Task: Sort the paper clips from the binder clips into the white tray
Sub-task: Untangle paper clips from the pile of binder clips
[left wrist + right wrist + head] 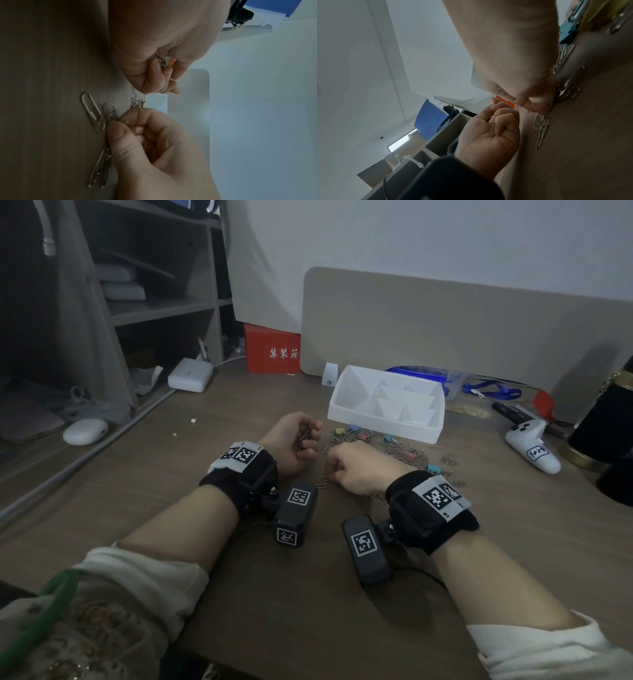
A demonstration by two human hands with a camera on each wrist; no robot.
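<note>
Head view, left hand (294, 440) clutching paper clips (303, 438), right hand (356, 467) pinching one

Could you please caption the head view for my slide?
Left hand holds gathered paper clips; right hand pinches another beside the white tray.

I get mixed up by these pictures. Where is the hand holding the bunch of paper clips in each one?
Head: left hand, centre, beside the right hand.
Left wrist: top middle, gripping paper clips.
Right wrist: lower middle, above a black wrist strap.
Shared landmark: the right hand, pinching a paper clip on the table, shows in all three.
</note>
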